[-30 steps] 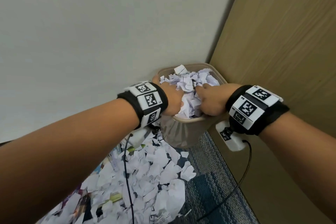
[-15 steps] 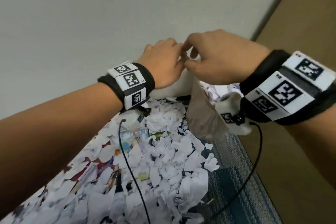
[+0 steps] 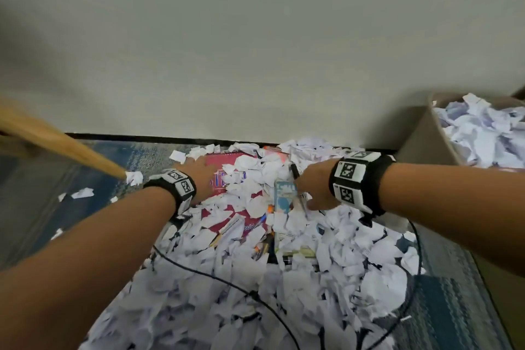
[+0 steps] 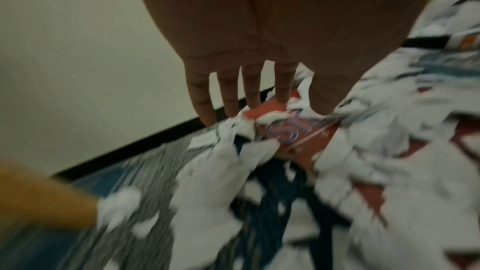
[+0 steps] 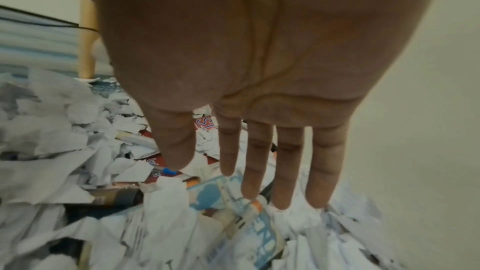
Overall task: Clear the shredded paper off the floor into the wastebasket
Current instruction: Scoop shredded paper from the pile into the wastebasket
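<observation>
Left hand (image 3: 203,172) reaching flat-fingered, holding nothing, fingertips hiding among shredded paper (image 3: 326,270) over a red booklet (image 3: 224,163), right hand (image 5: 259,93) hanging spread and empty above a blue packet (image 5: 228,198), wrist views blurring, wastebasket (image 3: 420,133) cut off at the floor's right edge, brimming with scraps, carpet (image 3: 71,167) meeting the wall.

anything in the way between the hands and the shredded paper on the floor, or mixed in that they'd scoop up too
Nothing blocks the reach: the left hand and right hand are open, right over the shredded paper. But a red booklet, a blue-and-white packet, pens and a black cable lie mixed through the pile.
</observation>
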A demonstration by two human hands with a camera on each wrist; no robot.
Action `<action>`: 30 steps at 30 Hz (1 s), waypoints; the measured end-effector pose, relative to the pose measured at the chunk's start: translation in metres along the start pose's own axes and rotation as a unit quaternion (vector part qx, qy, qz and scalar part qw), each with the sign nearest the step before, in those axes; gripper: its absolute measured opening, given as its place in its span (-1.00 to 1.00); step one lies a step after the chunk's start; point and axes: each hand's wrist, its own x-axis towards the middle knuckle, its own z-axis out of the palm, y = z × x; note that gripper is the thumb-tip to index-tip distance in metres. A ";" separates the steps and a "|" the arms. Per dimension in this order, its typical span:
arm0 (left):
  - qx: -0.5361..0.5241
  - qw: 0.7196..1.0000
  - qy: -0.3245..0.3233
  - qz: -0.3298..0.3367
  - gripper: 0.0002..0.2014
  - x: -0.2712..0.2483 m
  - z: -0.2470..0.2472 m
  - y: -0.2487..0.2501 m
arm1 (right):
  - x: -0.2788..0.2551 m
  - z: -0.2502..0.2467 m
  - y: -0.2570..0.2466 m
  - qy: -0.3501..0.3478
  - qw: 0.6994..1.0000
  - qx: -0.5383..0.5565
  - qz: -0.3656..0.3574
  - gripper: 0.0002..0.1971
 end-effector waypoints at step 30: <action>-0.253 0.940 0.211 -0.092 -0.74 -0.063 0.126 -0.089 | 0.202 -0.058 -0.164 0.268 0.931 0.241 -0.047 -0.18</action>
